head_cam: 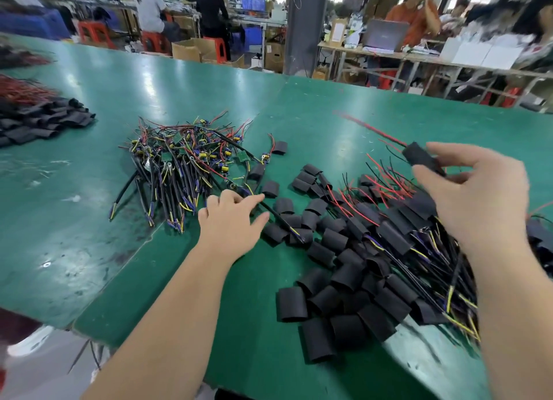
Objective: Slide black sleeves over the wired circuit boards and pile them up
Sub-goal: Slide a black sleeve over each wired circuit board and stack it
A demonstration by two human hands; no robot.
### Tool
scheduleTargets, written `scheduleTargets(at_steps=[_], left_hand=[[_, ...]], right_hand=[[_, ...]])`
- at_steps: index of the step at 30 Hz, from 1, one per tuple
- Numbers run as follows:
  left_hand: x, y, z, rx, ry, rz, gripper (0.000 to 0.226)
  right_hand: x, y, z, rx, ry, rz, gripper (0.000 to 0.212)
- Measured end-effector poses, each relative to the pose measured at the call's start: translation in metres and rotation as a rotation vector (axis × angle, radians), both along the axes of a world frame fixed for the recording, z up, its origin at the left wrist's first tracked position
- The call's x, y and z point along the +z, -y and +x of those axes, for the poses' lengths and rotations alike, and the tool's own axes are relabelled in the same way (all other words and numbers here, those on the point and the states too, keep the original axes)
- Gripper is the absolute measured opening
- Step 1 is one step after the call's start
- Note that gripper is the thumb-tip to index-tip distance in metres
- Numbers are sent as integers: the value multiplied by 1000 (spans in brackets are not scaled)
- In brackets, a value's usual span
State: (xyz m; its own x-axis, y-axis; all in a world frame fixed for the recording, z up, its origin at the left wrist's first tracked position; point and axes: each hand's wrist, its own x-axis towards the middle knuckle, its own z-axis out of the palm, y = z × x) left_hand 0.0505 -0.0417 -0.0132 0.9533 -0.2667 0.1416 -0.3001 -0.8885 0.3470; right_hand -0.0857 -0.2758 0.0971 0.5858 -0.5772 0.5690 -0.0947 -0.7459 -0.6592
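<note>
Here, between the two forearms, loose black sleeves (321, 310) lie scattered on the green table (89, 220). Under the right wrist they run into the pile of finished sleeved boards (398, 235), whose wires trail toward the person.

The left hand (232, 220) is flat and open, fingers straight. A black cable (276, 217) lies between its thumb and forefinger, not yet gripped. The cable's long axis runs diagonally, from beyond the fingertips toward the right forearm. The heap of bare wired boards (185, 163) lies just beyond those fingertips, so I judge the left hand nearer for the next pick.

The right hand (472, 196) is raised over the finished pile. It pinches one sleeved board (420, 159) between thumb and forefinger, red leads pointing away, though motion blur softens the grip.

Far left of the left hand sits another stack of sleeves (45, 121). Beyond are seated workers (149, 8) and a laptop (386, 34). No writing or brand is legible.
</note>
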Motion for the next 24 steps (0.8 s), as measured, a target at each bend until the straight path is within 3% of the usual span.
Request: scheduleTargets(at_steps=[2, 4, 9, 12, 14, 19, 22, 24], left_hand=[[0, 2, 0, -13, 8, -43, 34], [1, 3, 1, 5, 18, -81, 26], [5, 6, -2, 71, 17, -132, 28], [10, 3, -3, 114, 52, -166, 18], [11, 0, -2, 124, 48, -322, 11], [22, 3, -5, 67, -28, -934, 37], [26, 5, -8, -72, -66, -1086, 31], [28, 7, -11, -198, -78, -1097, 33]], right_hand=[[-1, 9, -1, -179, -42, -185, 18], [-6, 16, 0, -257, -60, -234, 16], [-32, 19, 5, -231, -263, -235, 21], [-43, 7, 5, -276, -159, -276, 20], [-49, -1, 4, -253, -69, -313, 19], [-59, -23, 5, -30, 106, -406, 17], [-62, -36, 5, 180, 109, -220, 19], [-66, -47, 10, 313, -34, 149, 25]])
